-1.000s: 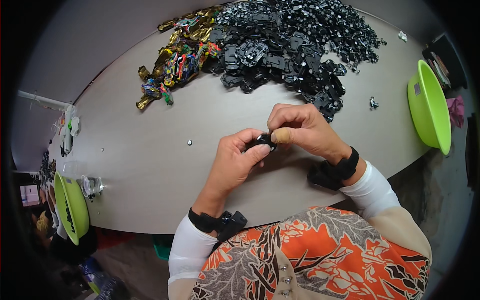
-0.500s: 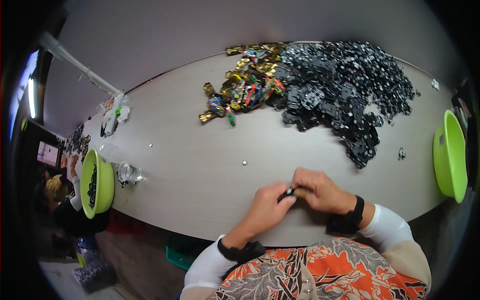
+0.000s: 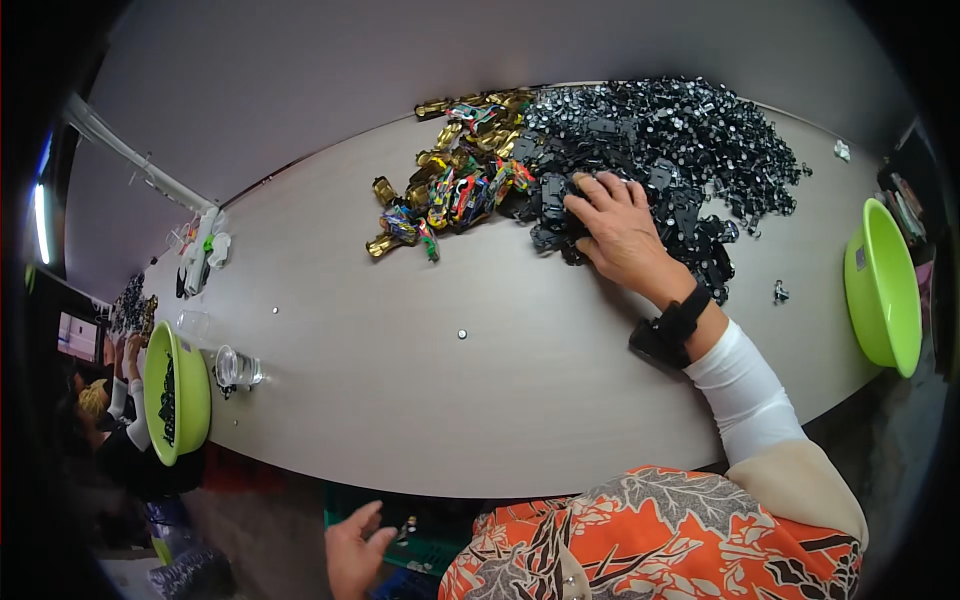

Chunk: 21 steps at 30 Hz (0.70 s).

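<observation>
My right hand [image 3: 622,228] lies on the near side of a heap of black plastic toy car bases [image 3: 680,215], fingers apart and thumb spread; what is under its palm is hidden. To the left of that heap are gold and multicoloured toy car bodies [image 3: 470,190]. Behind and to the right spreads a large pile of small black-and-silver wheels [image 3: 700,130]. Down past the table's front edge, my left hand [image 3: 355,548] is open above a green crate [image 3: 430,550]. A small gold-and-dark piece [image 3: 407,527] shows beside its fingers, apart from them.
Lime green basins stand at the right [image 3: 882,290] and left [image 3: 190,400], the left one holding dark pieces. A clear plastic cup [image 3: 236,368] is near the left basin. One loose wheel [image 3: 462,334] lies mid-table. Another person [image 3: 120,400] works at far left.
My hands were together near the table's front edge, holding a small dark piece. They have parted: the right went forward to the black heap, the left down to the crate, now open.
</observation>
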Motion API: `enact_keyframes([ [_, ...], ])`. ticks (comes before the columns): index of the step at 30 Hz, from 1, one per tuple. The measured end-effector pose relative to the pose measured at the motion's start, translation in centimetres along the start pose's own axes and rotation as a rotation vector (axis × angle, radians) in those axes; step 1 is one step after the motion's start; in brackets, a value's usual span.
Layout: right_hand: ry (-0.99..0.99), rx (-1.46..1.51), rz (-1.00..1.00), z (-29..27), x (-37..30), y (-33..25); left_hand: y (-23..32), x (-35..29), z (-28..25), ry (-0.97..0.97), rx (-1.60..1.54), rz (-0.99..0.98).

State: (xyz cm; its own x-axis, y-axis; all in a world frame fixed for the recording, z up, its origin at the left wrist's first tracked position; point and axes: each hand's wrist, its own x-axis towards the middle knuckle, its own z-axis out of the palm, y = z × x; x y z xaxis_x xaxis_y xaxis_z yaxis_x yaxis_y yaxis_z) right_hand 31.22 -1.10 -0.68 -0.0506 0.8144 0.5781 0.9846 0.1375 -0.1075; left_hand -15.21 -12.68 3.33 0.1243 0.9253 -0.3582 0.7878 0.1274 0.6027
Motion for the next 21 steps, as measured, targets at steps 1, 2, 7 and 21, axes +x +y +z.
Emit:
enact_keyframes([
  [1, -0.019, -0.04, -0.014, 0.1, 0.0, 0.3, 0.9, 1.2, -0.4, 0.048, -0.004, 0.191],
  [2, -0.079, -0.014, -0.017, 0.0, 0.2, 0.2, 3.6, 2.7, -1.2, 0.028, 0.001, 0.243],
  [7, -0.143, 0.138, -0.098, -0.8, -1.2, -0.8, 11.6, 14.5, 0.1, 0.047, -0.061, 0.536],
  [21, 0.014, 0.675, -0.06, -4.2, -4.0, -4.6, 16.6, 24.9, 9.0, 0.343, -0.021, 0.539],
])
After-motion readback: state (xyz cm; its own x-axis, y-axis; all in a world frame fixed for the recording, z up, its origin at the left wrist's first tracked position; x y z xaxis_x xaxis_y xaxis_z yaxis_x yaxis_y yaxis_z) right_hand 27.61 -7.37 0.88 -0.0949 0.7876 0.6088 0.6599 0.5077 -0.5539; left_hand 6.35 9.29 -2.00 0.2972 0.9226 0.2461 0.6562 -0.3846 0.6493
